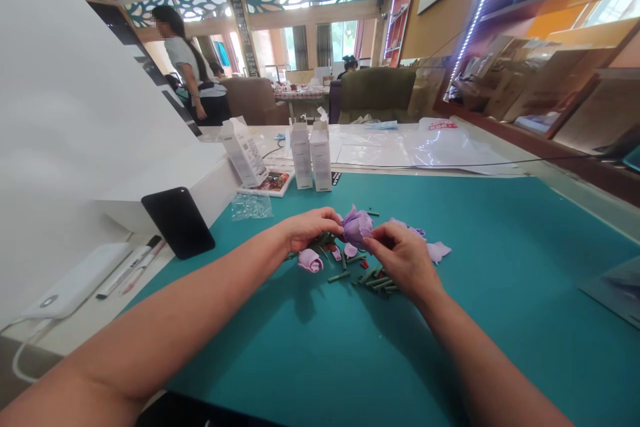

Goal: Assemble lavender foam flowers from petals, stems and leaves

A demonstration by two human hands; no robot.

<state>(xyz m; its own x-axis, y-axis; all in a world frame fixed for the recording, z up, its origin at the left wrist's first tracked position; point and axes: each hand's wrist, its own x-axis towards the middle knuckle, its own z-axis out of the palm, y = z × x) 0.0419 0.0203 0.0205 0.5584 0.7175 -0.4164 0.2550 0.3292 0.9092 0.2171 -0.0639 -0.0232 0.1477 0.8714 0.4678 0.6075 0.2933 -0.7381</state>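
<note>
A purple artificial flower [357, 227] is held up over the middle of the green mat [280, 347]. My left hand [313, 230] is closed around it from the left, low near its base. From the right, my right hand [403, 255] pinches the edge of a petal between thumb and finger. A paler rosebud [311, 261] hangs below my left hand; its stem is largely hidden by the fingers. Beneath the hands lie several short green stem pieces [376, 280] and a small red bit [365, 264]. Loose purple petals [439, 251] rest beyond my right hand.
White boxes [321, 157] stand at the mat's far edge, one box [245, 153] leaning left. A black tablet-like panel [178, 222] props up at left, near markers [131, 267]. Crinkled clear plastic [251, 207] lies behind my left arm. A person [187, 67] stands in the background.
</note>
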